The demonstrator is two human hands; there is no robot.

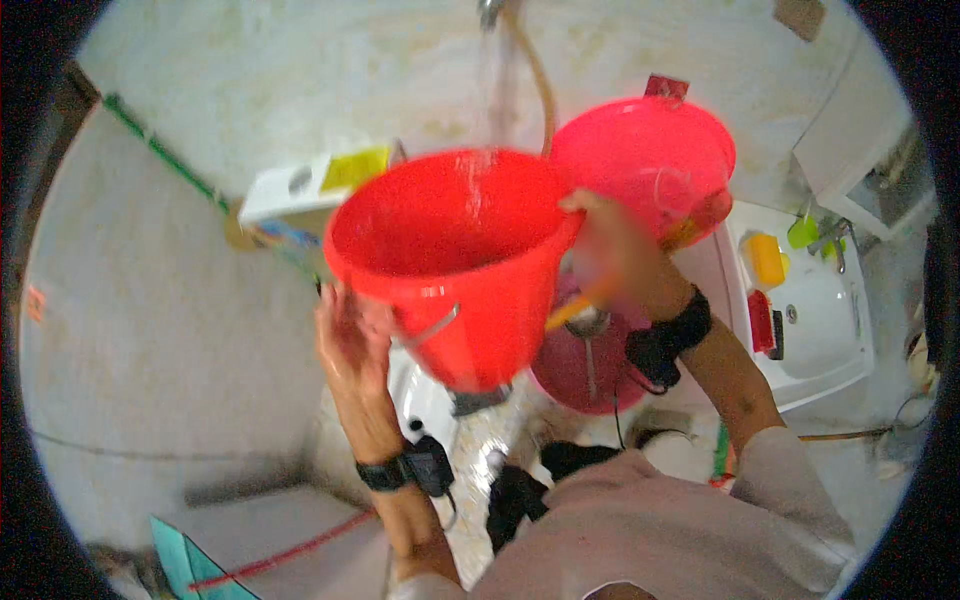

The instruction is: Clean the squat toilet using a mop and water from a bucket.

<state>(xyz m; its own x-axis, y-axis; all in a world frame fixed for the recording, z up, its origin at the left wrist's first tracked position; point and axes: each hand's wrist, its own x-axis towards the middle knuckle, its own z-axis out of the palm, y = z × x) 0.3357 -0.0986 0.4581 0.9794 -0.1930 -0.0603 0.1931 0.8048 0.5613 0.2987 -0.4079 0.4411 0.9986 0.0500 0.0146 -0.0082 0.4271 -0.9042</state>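
A red plastic bucket (480, 322) is held up between my hands, tilted so that its mouth faces the wall. From a wall tap (491, 13), a thin stream of water falls toward the bucket's mouth. My right hand (619, 255) grips the rim on the right; it is blurred. My left hand (356, 334) supports the bucket's left side near the rim, its fingers partly hidden. A wire bail handle (439, 328) hangs on the near side. An orange stick (574, 311) passes behind my right hand; whether that hand touches it I cannot tell.
Behind my right arm are a pink tub (637, 139) and a lower pink basin (585, 375). A white washbasin (825, 330) at right carries a yellow sponge (765, 259) and a red brush (760, 322). A tan hose (538, 67) hangs below the tap. A white box-like thing (289, 187) is at left.
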